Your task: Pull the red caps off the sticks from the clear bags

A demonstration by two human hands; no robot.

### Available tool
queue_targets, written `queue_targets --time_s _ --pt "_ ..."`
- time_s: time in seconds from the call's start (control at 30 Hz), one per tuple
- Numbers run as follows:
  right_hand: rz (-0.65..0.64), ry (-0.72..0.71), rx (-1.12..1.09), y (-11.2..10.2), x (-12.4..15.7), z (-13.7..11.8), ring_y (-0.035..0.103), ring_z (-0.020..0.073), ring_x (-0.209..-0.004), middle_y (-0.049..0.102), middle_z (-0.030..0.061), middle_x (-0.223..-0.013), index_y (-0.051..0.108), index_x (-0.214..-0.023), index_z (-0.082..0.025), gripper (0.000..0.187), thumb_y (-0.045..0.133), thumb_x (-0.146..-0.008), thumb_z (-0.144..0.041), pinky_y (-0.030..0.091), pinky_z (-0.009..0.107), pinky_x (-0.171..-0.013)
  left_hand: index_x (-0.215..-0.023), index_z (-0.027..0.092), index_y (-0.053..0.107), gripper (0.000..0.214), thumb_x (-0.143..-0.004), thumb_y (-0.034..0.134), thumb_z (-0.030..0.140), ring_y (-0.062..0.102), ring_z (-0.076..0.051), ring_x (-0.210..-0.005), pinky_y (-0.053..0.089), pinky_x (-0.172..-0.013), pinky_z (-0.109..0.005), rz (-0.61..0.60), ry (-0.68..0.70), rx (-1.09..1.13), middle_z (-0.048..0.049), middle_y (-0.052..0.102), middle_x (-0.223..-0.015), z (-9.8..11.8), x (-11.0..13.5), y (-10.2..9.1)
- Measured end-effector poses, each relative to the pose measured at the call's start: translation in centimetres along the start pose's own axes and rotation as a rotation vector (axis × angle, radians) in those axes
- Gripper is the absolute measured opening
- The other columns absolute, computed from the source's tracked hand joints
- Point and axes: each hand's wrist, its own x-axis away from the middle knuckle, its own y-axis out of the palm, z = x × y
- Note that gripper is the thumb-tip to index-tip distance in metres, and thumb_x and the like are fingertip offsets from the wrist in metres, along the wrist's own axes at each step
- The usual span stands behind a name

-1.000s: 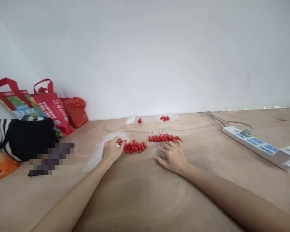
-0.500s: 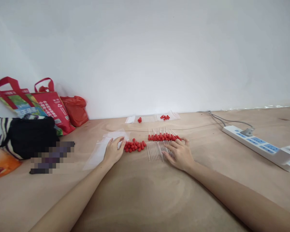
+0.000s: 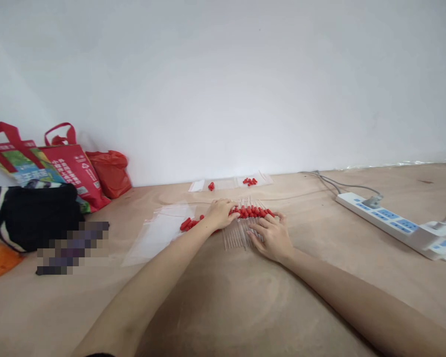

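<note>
A row of small red bulbs (image 3: 250, 212) lies across a layer of thin clear tubes (image 3: 233, 235) on the wooden table. At the left end of the row is my left hand (image 3: 220, 213), thumb and forefinger apart, fingertips touching or very near the bulbs. My right hand (image 3: 274, 239) rests at the right end with its fingers spread, the tips over the tubes and beside the last bulbs. Behind my left wrist shows a loose pile of red bulbs (image 3: 188, 224), partly hidden by the hand and forearm.
Clear plastic bags (image 3: 154, 235) lie flat at the left. Near the wall are small packs (image 3: 225, 184) with red bulbs and tubes. A white power strip (image 3: 382, 214) with a grey cable stands right. Shopping bags (image 3: 78, 171) and a black bag (image 3: 40, 215) stand left.
My left hand has moved right, from beside the loose pile to the left end of the bulb row. My right hand stays about where it was. The view has shifted slightly.
</note>
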Motion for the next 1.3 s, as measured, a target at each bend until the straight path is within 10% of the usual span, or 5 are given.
queue_targets --time_s 0.3,0.5,0.73,1.3 --pt "0.023 -0.026 -0.015 0.2 -0.1 0.1 0.046 0.0141 -0.073 0.061 0.0006 -0.068 0.064 -0.077 -0.023 0.016 0.049 -0.079 -0.029 0.018 0.038 -0.086 -0.085 0.018 0.061 0.016 -0.078 0.046 0.019 0.059 -0.019 -0.078 0.041 -0.077 -0.033 0.136 -0.071 0.016 -0.0037 0.066 -0.081 0.7 0.7 0.1" --pt "0.093 0.014 -0.036 0.2 -0.1 0.1 0.050 0.0155 -0.081 0.061 0.0028 -0.084 0.060 -0.101 -0.023 0.025 0.049 -0.079 -0.030 0.021 0.038 -0.088 -0.090 0.017 0.057 0.017 -0.081 0.043 0.022 0.060 -0.017 -0.079 0.045 -0.074 -0.030 0.370 -0.184 0.170 -0.0039 0.066 -0.085 1.0 5.6 -1.5" --pt "0.067 -0.162 -0.006 -0.3 -0.2 -1.0 0.042 0.0220 -0.109 0.051 0.0068 -0.120 0.044 -0.123 -0.025 0.043 0.047 -0.081 -0.036 0.016 0.045 -0.096 -0.092 0.019 0.058 0.017 -0.080 0.045 0.019 0.060 -0.015 -0.082 0.048 -0.076 -0.029 0.357 0.078 0.326 -0.0048 0.066 -0.084 1.6 11.6 -2.3" --pt "0.090 -0.372 -0.094 0.0 -0.1 -2.1 0.045 0.0108 -0.065 0.053 -0.0037 -0.058 0.062 -0.090 -0.024 0.016 0.047 -0.082 -0.027 0.019 0.041 -0.092 -0.096 0.019 0.057 0.020 -0.080 0.050 0.026 0.057 -0.018 -0.088 0.044 -0.080 -0.034 0.228 0.146 0.368 -0.0077 0.063 -0.095 2.4 11.2 -2.2"
